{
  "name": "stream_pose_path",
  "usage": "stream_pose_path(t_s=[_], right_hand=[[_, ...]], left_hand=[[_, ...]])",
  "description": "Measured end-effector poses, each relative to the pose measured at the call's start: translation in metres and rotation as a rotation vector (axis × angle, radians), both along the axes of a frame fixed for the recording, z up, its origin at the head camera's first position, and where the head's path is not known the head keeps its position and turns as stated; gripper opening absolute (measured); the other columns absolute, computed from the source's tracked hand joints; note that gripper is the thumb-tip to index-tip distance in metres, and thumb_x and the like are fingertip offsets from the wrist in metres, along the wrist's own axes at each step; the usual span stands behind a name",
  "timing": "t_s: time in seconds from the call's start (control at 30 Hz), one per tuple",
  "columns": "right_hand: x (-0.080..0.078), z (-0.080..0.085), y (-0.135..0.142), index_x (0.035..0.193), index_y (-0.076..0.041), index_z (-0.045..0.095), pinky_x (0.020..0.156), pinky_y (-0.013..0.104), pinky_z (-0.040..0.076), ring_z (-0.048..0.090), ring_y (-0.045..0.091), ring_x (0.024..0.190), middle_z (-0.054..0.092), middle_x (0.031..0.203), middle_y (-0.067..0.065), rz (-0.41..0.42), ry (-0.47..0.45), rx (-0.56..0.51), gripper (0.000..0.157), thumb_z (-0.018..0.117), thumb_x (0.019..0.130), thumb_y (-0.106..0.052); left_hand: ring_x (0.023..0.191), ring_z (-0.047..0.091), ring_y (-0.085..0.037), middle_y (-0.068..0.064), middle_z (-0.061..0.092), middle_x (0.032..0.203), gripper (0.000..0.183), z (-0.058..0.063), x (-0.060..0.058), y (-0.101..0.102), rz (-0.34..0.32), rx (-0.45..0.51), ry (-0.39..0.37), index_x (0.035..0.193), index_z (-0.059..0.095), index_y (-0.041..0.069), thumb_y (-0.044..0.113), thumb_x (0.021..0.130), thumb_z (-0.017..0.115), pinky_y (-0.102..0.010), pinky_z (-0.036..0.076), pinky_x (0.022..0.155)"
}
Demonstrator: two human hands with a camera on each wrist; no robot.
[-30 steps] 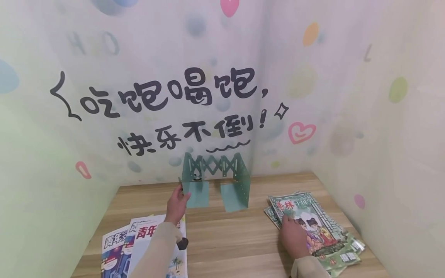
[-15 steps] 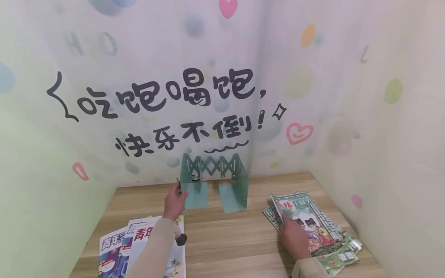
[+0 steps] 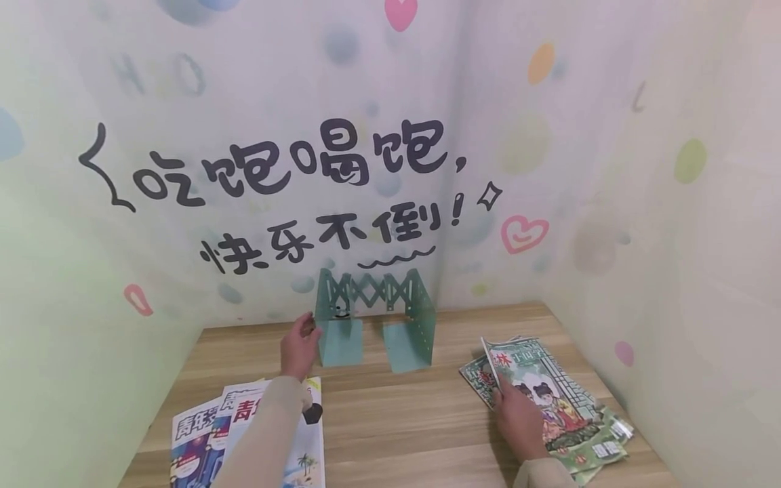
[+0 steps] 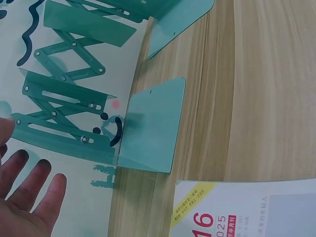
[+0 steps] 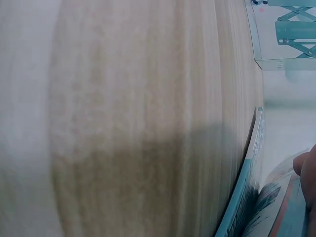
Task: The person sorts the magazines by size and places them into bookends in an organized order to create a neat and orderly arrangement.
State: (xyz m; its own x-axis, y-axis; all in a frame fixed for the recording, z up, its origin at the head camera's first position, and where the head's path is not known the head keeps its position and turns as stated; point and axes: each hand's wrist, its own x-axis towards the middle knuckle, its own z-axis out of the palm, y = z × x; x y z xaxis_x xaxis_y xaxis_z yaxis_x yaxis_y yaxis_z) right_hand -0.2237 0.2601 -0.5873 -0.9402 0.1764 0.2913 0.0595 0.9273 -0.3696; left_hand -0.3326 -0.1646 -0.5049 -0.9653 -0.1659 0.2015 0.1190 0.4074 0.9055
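An expanding teal metal bookend (image 3: 327, 318) with a scissor-lattice back stands near the wall. Just left of its left panel is my left hand (image 3: 300, 349). In the left wrist view the fingers (image 4: 55, 197) are spread and loose, with the thumb at the bookend's outer edge. My right hand (image 3: 518, 420) pinches the left edge of the top green illustrated magazine (image 3: 564, 400), whose near-left edge is lifted off the stack. The thumb (image 5: 305, 170) lies over the cover in the right wrist view; the other fingers are hidden beneath.
White-covered magazines (image 3: 308, 440) lie fanned at the front left, a purple-blue magazine (image 3: 195, 447) among them, partly under my left sleeve. More green magazines (image 3: 478, 376) lie under the lifted one. A printed wall (image 3: 476, 271) closes off the wooden table's (image 3: 390, 413) back.
My left hand has let go of the bookend's left panel and shifted slightly left. The top green magazine's left edge has risen in my right hand.
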Motion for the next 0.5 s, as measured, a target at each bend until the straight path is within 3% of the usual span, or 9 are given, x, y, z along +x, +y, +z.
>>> stream_pose_path(t_s=[0.27, 0.5], right_hand=[[0.001, -0.001, 0.000, 0.138, -0.003, 0.051, 0.065, 0.058, 0.051, 0.065, 0.045, 0.084, 0.067, 0.104, 0.027, -0.026, -0.046, -0.049, 0.045, 0.054, 0.098, -0.023], [0.001, -0.001, -0.001, 0.137, -0.004, 0.053, 0.062, 0.057, 0.050, 0.065, 0.044, 0.080, 0.068, 0.101, 0.025, -0.032, 0.009, -0.031, 0.044, 0.057, 0.097, -0.022]], left_hand=[[0.124, 0.052, -0.035, -0.018, 0.050, 0.141, 0.046, -0.003, -0.009, -0.006, -0.005, -0.028, -0.013, 0.143, 0.045, 0.007, 0.017, 0.099, 0.056, -0.046, 0.048, 0.097], [0.125, 0.051, -0.035, -0.017, 0.047, 0.144, 0.048, -0.002, -0.015, -0.007, -0.032, -0.039, -0.026, 0.145, 0.042, 0.008, 0.016, 0.100, 0.055, -0.046, 0.048, 0.098]])
